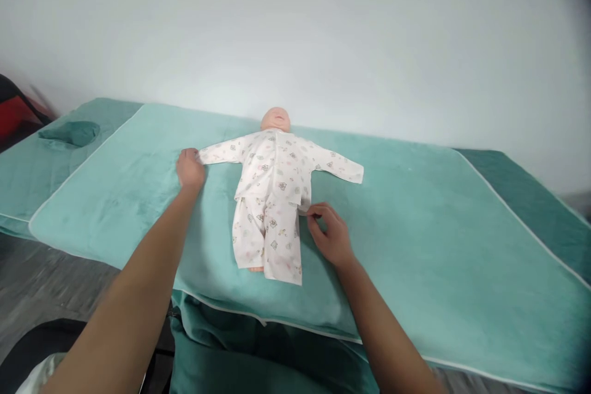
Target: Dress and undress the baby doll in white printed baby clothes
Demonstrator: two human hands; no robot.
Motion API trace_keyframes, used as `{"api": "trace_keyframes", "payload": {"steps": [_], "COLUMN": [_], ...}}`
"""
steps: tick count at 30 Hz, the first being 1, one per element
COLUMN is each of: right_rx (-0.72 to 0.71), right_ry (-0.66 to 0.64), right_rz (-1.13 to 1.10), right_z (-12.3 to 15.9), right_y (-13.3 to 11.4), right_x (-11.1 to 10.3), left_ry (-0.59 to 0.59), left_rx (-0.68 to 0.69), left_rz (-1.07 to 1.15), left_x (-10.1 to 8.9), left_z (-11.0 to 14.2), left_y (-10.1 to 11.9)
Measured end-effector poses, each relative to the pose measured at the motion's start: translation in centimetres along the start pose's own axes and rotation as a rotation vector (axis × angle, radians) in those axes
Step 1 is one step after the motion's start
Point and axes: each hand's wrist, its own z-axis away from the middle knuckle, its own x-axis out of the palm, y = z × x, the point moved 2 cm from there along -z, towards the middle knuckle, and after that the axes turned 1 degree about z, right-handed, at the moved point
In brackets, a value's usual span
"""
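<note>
A baby doll lies on its back in the middle of the bed, its head toward the wall. It wears a white printed long-sleeved top and matching trousers. Both sleeves are spread out sideways, and a bit of one foot shows below the left trouser leg. My left hand is closed on the cuff of the left-lying sleeve. With thumb and fingertips, my right hand pinches the lower right hem of the top, beside the doll's hip.
The bed has a light green plush cover with white piping. A face hole sits at its left end. Behind it runs a white wall. A red and black object stands at far left; grey floor shows below.
</note>
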Motion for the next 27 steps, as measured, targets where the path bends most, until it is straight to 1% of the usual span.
{"api": "trace_keyframes", "payload": {"steps": [2, 4, 5, 7, 9, 10, 13, 16, 19, 22, 24, 27], "right_rx": [0.013, 0.004, -0.017, -0.084, -0.125, -0.132, -0.114, -0.104, -0.134, -0.182, -0.229, -0.296], "right_ry": [0.070, 0.081, 0.046, -0.070, -0.161, -0.191, -0.239, -0.242, -0.249, -0.287, -0.305, -0.292], "right_rz": [-0.056, -0.109, -0.130, -0.137, -0.045, 0.025, 0.215, 0.294, 0.327, 0.321, 0.295, 0.269], "right_z": [1.4, 3.1, 4.0, 5.6, 6.6, 6.8, 6.8, 6.0, 5.2, 4.7, 4.5, 4.7], "right_y": [-1.9, -4.5, -6.0, -8.9, -11.0, -11.6, -12.4, -12.6, -13.3, -14.7, -15.7, -16.8], "right_x": [0.0, 0.4, 0.8, 1.9, 3.0, 3.5, 4.6, 5.2, 5.6, 5.9, 5.9, 6.1], "left_ry": [0.008, 0.007, 0.007, 0.012, 0.014, 0.013, 0.006, 0.002, 0.000, 0.002, 0.002, 0.000], "left_rx": [-0.006, -0.012, -0.015, -0.018, -0.015, -0.015, -0.017, -0.018, -0.014, -0.010, -0.012, -0.024], "left_rz": [0.007, 0.008, 0.008, 0.008, 0.004, 0.002, -0.004, -0.001, 0.008, 0.012, 0.015, 0.013], "left_x": [0.0, 0.1, 0.1, 0.1, 0.1, 0.0, 0.0, -0.1, 0.0, 0.2, 0.3, 0.5], "left_z": [0.0, 0.0, 0.0, 0.1, 0.1, 0.1, 0.1, 0.2, 0.2, 0.1, 0.0, 0.0], "left_y": [0.0, 0.1, 0.1, 0.2, 0.2, 0.2, 0.3, 0.4, 0.3, 0.2, 0.1, 0.0]}}
